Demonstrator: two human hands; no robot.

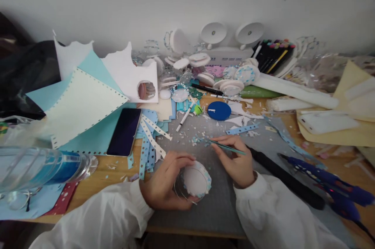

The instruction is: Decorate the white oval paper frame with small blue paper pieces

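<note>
Near the front of the grey mat (216, 214), my left hand (168, 184) curls around a small round white craft piece (197, 178). Pale blue and pink bits dot its rim, and thin wire loops show at its left side. My right hand (236, 161) pinches a pair of teal tweezers (227, 146). The tweezers' tips point left, at a small scatter of pale blue and white paper bits (197, 139) on the mat. Between the two hands a strip of bare mat shows.
A dark phone (124, 132), punched paper strips (149, 143) and a water bottle (49, 167) lie left. A blue oval lid (219, 111) sits behind the hands. To the right are a black rod (288, 178) and a blue glue gun (322, 178). Similar white round pieces (231, 87) pile up by the wall.
</note>
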